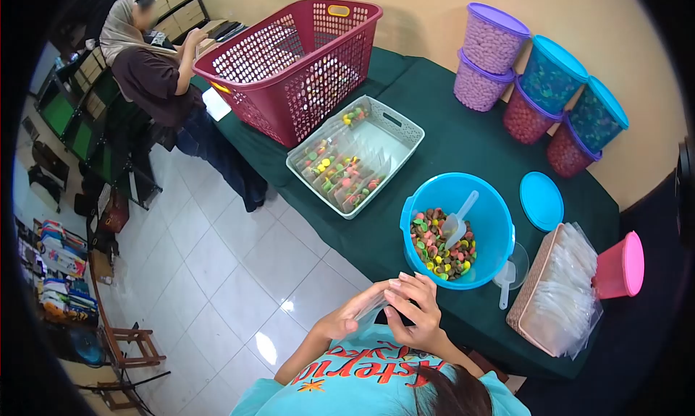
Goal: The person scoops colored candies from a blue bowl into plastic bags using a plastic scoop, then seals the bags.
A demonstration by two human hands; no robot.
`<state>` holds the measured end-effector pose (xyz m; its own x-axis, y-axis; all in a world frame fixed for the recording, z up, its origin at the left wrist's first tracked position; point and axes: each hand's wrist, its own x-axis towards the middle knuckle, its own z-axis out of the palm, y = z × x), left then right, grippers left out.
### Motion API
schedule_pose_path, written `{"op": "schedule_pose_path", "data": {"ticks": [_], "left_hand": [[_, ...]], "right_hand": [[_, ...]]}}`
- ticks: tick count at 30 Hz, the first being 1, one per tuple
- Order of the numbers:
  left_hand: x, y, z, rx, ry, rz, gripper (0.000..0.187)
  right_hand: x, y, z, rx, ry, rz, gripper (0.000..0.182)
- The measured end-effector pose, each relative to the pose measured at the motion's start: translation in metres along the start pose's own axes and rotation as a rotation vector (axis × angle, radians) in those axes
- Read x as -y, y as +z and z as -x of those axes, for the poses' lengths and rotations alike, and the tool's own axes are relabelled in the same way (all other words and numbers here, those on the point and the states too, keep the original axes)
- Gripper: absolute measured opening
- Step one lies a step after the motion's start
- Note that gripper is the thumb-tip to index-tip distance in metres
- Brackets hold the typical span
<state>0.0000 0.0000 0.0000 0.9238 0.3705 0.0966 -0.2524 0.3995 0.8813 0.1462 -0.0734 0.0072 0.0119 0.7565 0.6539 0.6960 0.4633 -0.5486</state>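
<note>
Close to my chest, my left hand (345,317) and my right hand (413,311) both grip a clear plastic bag (369,313). No contents show through it. Just beyond them a blue tub (494,199) holds small round candies (439,246) in brown, pink, yellow and green. A translucent scoop (459,223) leans in the tub on the candies. Right of the tub, a second white scoop (505,284) lies by a clear round dish (519,264). Farther along, a pale grey tray (402,130) carries several filled clear packets (333,171) standing in rows.
A maroon laundry basket (279,98) stands at the far end of the green-covered table (318,217). Stacked lidded tubs (554,70) line the wall. At right are a blue lid (541,202), a woven basket of plastic bags (532,286) and a pink container (615,271). Another person (156,76) stands beyond.
</note>
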Motion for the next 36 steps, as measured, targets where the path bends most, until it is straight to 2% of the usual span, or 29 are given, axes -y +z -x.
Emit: {"op": "schedule_pose_path", "data": {"ticks": [2, 3, 5, 7, 10, 11, 14, 15, 16, 17, 20, 21, 23, 24, 25, 27, 28, 30, 31, 34, 36], "left_hand": [[-0.001, 0.003, 0.004, -0.056, 0.039, 0.052, 0.106], [0.001, -0.008, -0.02, -0.054, 0.057, 0.051, 0.106], [-0.004, -0.011, -0.023, -0.073, 0.05, 0.002, 0.107], [-0.006, -0.011, -0.029, -0.078, 0.049, -0.068, 0.107], [-0.008, -0.016, -0.036, -0.048, 0.062, -0.182, 0.104], [-0.012, -0.018, -0.04, -0.013, 0.055, -0.286, 0.103], [-0.022, -0.025, -0.055, 0.081, 0.032, -0.463, 0.101], [-0.025, -0.028, -0.06, 0.124, 0.015, -0.536, 0.101], [-0.029, -0.027, -0.065, 0.101, -0.033, -0.535, 0.11], [-0.032, -0.03, -0.069, 0.123, -0.043, -0.533, 0.11], [-0.044, -0.045, -0.082, 0.182, -0.035, -0.667, 0.112], [-0.048, -0.053, -0.086, 0.211, -0.041, -0.667, 0.112], [-0.059, -0.075, -0.093, 0.247, 0.124, -0.71, 0.107], [-0.07, -0.086, -0.095, 0.253, 0.152, -0.719, 0.107], [-0.082, -0.094, -0.097, 0.223, 0.191, -0.729, 0.107], [-0.093, -0.106, -0.098, 0.123, 0.22, -0.577, 0.084], [-0.093, -0.112, -0.099, 0.148, 0.215, -0.572, 0.084], [-0.09, -0.125, -0.103, -0.053, 0.179, -0.677, 0.048], [-0.089, -0.129, -0.106, -0.027, 0.173, -0.675, 0.048], [-0.086, -0.131, -0.12, -0.083, 0.297, -0.706, 0.016], [-0.086, -0.14, -0.127, -0.067, 0.322, -0.732, 0.015]], "right_hand": [[0.005, 0.005, -0.002, -0.161, -0.056, -0.037, 0.038], [-0.018, -0.001, -0.015, -0.155, -0.071, -0.031, 0.038], [-0.018, -0.005, -0.022, -0.166, -0.104, -0.088, 0.029], [-0.022, -0.014, -0.026, -0.152, -0.109, -0.072, 0.028], [-0.027, -0.027, -0.032, 0.005, -0.165, -0.062, 0.031], [-0.025, -0.031, -0.034, 0.001, -0.155, -0.057, 0.031], [-0.024, -0.039, -0.039, 0.161, -0.17, -0.022, 0.024], [-0.026, -0.04, -0.04, 0.152, -0.159, -0.009, 0.024], [-0.027, -0.039, -0.041, 0.222, -0.142, -0.012, 0.023], [-0.028, -0.038, -0.042, 0.289, -0.121, -0.016, 0.022], [-0.028, -0.042, -0.055, 0.284, -0.027, 0.044, 0.022], [-0.029, -0.044, -0.057, 0.266, -0.01, 0.059, 0.022], [-0.033, -0.05, -0.06, 0.131, 0.112, 0.085, 0.021], [-0.033, -0.055, -0.062, 0.052, 0.221, 0.086, 0.018], [-0.034, -0.06, -0.061, 0.034, 0.236, 0.105, 0.018], [-0.034, -0.063, -0.059, -0.285, 0.451, 0.021, 0.013], [-0.034, -0.064, -0.058, -0.303, 0.461, 0.036, 0.013], [-0.033, -0.061, -0.056, -0.442, 0.49, 0.047, 0.011], [-0.031, -0.057, -0.057, -0.461, 0.501, 0.06, 0.011], [-0.027, -0.042, -0.061, -0.465, 0.559, 0.072, 0.009], [-0.026, -0.034, -0.061, -0.484, 0.606, 0.077, 0.008]]}}
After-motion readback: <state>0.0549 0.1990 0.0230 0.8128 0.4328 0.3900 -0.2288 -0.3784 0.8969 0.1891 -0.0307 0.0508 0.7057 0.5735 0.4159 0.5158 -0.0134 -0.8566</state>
